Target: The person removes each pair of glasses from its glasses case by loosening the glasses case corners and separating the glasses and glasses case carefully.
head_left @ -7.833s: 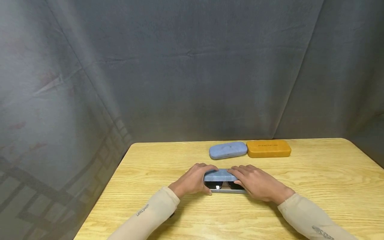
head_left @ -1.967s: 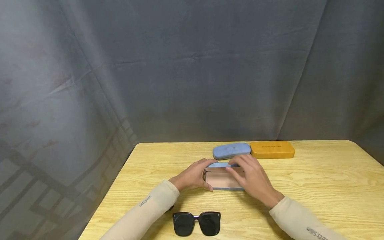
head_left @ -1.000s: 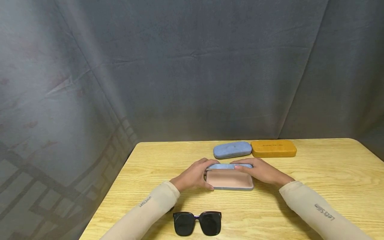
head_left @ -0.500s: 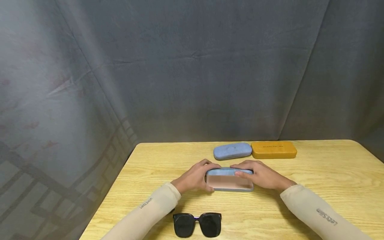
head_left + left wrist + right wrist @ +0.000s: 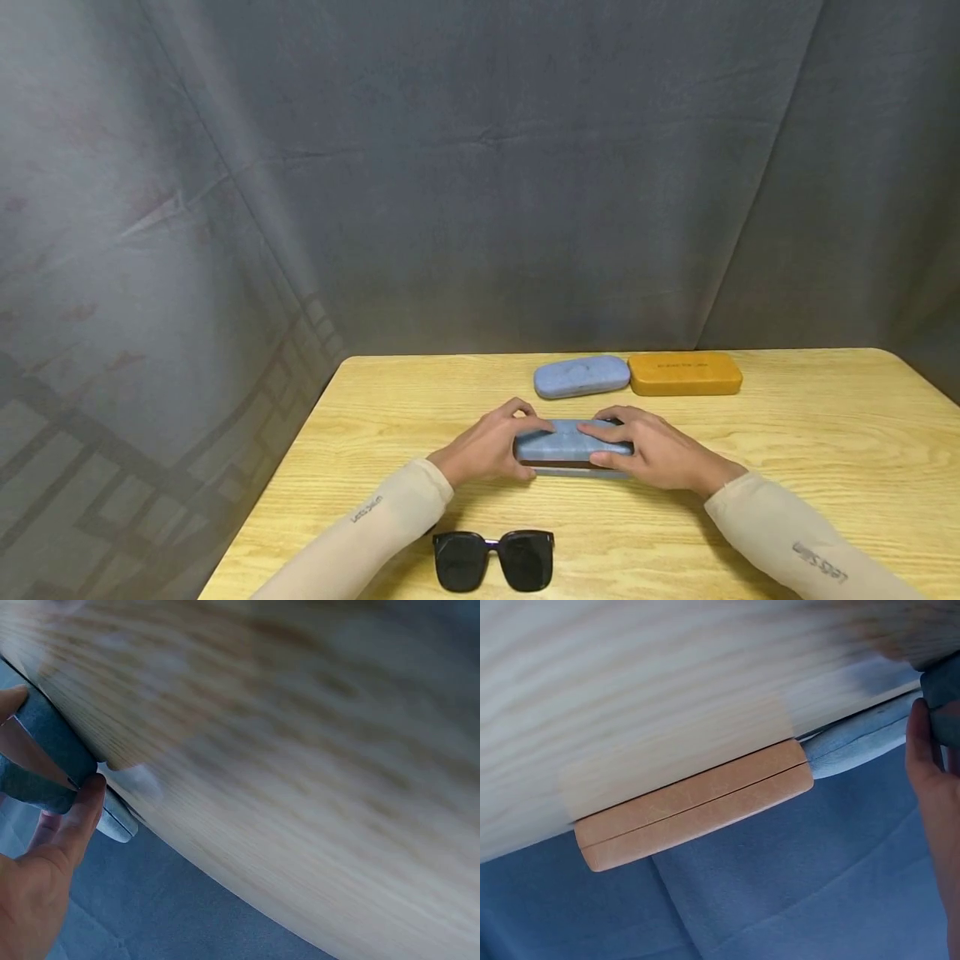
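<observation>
A blue glasses case (image 5: 562, 448) lies on the table between both hands, its lid lowered to a narrow dark gap along the front. My left hand (image 5: 487, 446) grips its left end, thumb at the lower front rim and fingers over the lid. On the right end my right hand (image 5: 658, 450) holds the lid with bent fingers and thumb. Black sunglasses (image 5: 525, 560) lie on the table nearer me, lenses facing me. The left wrist view catches the case (image 5: 58, 742) gaping between thumb and fingers; only a corner of the case (image 5: 943, 684) shows in the right wrist view.
A second blue glasses case (image 5: 581, 377), shut, lies farther back. Touching its right end is an orange case (image 5: 686, 375). Behind the wooden table (image 5: 420, 392) hangs a grey cloth (image 5: 495, 208), which also runs along the left side.
The sunglasses, inside the case in the oldest frame, now lie on the table. Over the last second both hands have swung the case's lid down from wide open to nearly shut.
</observation>
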The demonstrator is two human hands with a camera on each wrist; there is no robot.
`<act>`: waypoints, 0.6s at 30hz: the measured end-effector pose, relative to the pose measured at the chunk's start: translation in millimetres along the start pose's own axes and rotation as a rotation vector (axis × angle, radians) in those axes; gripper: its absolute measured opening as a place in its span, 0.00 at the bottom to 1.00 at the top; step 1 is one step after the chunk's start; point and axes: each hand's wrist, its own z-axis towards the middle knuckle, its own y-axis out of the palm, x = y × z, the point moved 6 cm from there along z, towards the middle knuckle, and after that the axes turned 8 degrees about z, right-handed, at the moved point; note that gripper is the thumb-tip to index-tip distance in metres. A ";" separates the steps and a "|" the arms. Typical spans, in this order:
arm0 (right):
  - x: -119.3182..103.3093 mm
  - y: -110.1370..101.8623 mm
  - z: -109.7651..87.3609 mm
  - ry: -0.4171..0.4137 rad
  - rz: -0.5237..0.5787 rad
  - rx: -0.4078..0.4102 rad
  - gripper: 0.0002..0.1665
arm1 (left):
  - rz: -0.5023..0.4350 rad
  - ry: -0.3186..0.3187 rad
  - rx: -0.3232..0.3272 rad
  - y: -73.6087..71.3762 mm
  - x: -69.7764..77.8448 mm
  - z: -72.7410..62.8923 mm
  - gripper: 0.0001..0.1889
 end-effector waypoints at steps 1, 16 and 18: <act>-0.4 0.5 -0.6 -0.001 -0.008 0.002 0.28 | 0.003 0.005 0.001 0.3 0.4 -0.1 0.33; -7.1 4.4 -2.2 -0.041 -0.086 0.039 0.31 | 0.066 0.033 0.007 -0.4 3.4 -2.1 0.29; -7.5 5.6 -1.5 -0.030 -0.090 0.037 0.31 | 0.062 0.023 0.000 -0.3 2.5 -2.8 0.29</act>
